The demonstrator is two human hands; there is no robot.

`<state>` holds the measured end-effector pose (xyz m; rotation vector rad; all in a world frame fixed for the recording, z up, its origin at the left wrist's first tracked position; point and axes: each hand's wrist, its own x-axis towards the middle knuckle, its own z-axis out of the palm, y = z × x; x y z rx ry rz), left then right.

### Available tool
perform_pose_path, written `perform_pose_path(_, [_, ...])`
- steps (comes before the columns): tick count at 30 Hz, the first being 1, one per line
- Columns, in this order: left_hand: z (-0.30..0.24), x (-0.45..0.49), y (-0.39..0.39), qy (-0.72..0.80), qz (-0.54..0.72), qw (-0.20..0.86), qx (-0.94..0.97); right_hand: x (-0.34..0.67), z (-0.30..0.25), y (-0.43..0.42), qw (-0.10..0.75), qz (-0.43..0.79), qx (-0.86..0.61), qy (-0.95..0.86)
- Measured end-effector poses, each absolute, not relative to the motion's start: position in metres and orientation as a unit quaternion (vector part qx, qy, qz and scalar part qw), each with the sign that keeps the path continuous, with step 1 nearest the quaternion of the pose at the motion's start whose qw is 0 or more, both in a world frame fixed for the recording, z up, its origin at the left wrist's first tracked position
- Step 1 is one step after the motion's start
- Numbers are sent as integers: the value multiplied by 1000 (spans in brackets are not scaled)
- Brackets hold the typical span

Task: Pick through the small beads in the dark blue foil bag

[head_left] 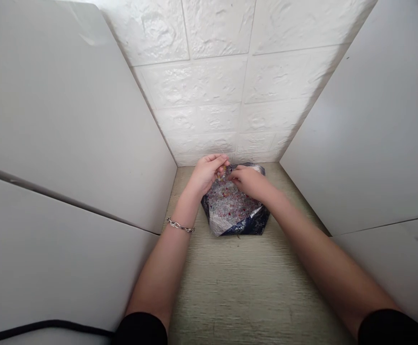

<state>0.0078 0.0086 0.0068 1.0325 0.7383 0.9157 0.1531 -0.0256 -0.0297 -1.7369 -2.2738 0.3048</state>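
Observation:
A dark blue and silver foil wrapper (249,224) lies on the wood-grain surface, opened out flat. Many small beads (226,201) cover it, mostly clear and pink with some red and yellow ones. Over its back left part is my left hand (209,173), thumb and forefinger pinched together; whatever is between them is too small to make out. My right hand (249,181) hovers at the back right of the beads, its fingers curled and the fingertips close together near the left hand. Whether a bead is in them does not show.
A white brick-textured wall (209,86) rises just behind the wrapper. White panels close in on the left (68,105) and right (381,124). A black cable (50,326) runs along the lower left. The wood-grain surface (237,287) extends towards me.

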Motion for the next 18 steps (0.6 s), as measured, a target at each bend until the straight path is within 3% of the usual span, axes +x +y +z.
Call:
perform_pose_path(6, [5, 8, 9, 335, 417, 709, 459, 141, -35, -24, 72, 95, -588, -800])
perform_pose_path(18, [6, 7, 8, 331, 413, 710, 464, 142, -38, -25, 57, 84, -586, -804])
